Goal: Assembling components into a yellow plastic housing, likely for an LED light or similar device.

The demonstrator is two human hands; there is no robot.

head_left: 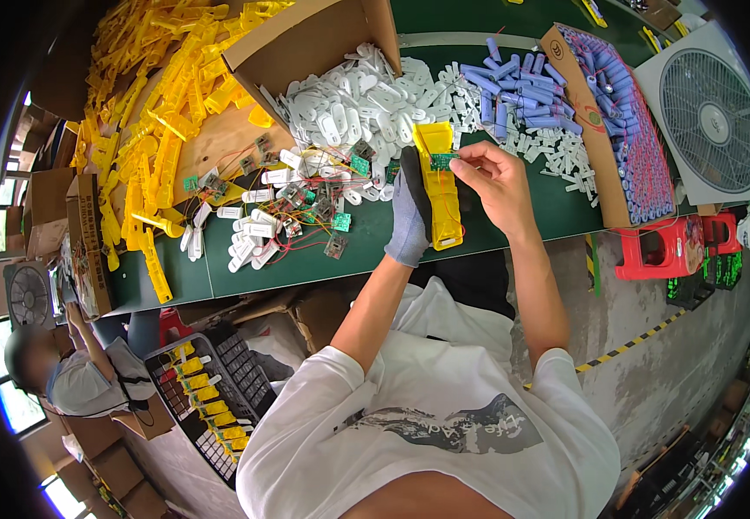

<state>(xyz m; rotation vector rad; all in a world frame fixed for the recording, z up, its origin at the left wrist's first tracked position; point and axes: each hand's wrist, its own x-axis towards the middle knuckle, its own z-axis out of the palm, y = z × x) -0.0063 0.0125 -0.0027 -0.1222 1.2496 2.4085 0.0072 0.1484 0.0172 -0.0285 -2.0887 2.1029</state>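
My left hand (410, 216), in a grey glove, grips a long yellow plastic housing (440, 186) held upright over the green table (306, 259). With bare fingers, my right hand (492, 173) pinches a small green circuit board (442, 161) against the upper part of the housing. Red wires trail from the housing. Just left of my hands lies a heap of small circuit boards with red and yellow wires (306, 208), mixed with white plastic pieces (254, 229).
Yellow housings (159, 130) are piled at the left, white plastic parts (366, 99) spill from a cardboard box (306, 43), and blue cylindrical cells (513, 86) fill another box (617, 112). A fan (712, 112), red stool (665, 251), crate of assembled yellow parts (206, 389) and another person (64, 372) surround me.
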